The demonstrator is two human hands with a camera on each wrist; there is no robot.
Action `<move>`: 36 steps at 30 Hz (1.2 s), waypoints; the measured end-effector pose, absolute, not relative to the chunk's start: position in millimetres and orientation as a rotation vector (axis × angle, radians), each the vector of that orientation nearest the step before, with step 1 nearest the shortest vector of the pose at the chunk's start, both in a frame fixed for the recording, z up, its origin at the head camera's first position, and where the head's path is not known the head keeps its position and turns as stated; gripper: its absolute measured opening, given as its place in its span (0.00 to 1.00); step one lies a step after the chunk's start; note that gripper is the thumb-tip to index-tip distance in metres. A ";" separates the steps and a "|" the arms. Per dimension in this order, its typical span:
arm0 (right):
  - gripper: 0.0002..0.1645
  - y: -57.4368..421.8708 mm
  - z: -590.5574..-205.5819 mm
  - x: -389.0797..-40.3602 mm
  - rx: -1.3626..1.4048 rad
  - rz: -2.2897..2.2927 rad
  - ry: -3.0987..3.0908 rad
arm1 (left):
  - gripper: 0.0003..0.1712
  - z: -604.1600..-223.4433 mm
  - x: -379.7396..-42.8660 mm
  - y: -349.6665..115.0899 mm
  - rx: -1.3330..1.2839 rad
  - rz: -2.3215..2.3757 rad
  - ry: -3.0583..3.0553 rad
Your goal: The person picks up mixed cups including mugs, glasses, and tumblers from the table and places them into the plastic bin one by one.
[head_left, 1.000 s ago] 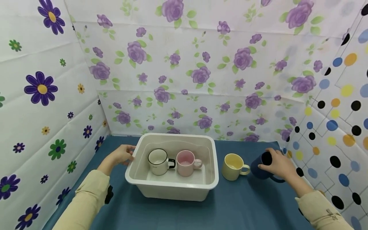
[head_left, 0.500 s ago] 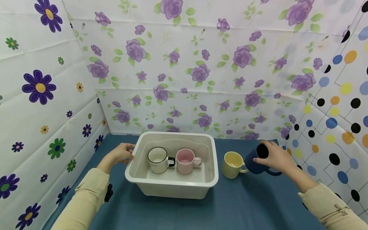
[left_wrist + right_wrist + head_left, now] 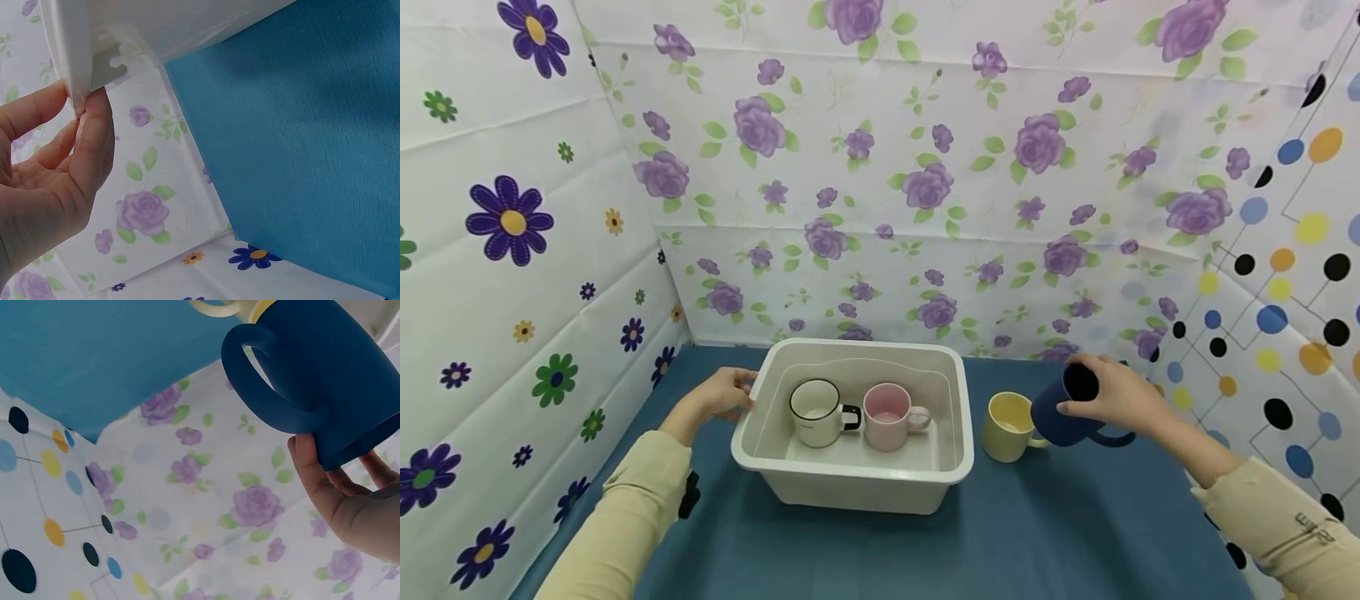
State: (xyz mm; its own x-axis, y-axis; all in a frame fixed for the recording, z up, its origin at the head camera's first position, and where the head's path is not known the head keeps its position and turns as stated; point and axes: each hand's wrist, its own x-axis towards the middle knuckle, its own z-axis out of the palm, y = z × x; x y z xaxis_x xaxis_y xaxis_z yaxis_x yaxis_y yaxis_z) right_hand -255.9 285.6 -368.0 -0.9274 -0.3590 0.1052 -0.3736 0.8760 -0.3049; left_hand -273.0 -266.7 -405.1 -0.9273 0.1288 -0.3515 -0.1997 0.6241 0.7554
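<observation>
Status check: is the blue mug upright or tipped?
Tipped. In the head view the blue mug leans, its mouth slanted toward the right hand, which grips it near the rim.

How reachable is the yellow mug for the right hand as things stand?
Likely no: the right hand grips the blue mug by its rim, and that mug comes between it and the yellow mug.
</observation>
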 end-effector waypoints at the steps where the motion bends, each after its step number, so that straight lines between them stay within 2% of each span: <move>1: 0.44 284.0 -365.7 -255.7 0.595 0.507 -3.000 | 0.36 -405.1 -273.1 -266.9 -0.061 1.213 2.478; 8: 0.46 269.7 -350.9 -253.4 0.629 0.532 -3.030 | 0.36 -407.1 -272.5 -267.1 -0.074 1.211 2.476; 36: 0.41 221.6 -309.0 -253.8 0.772 0.489 -3.002 | 0.36 -404.5 -272.6 -265.8 -0.091 1.245 2.460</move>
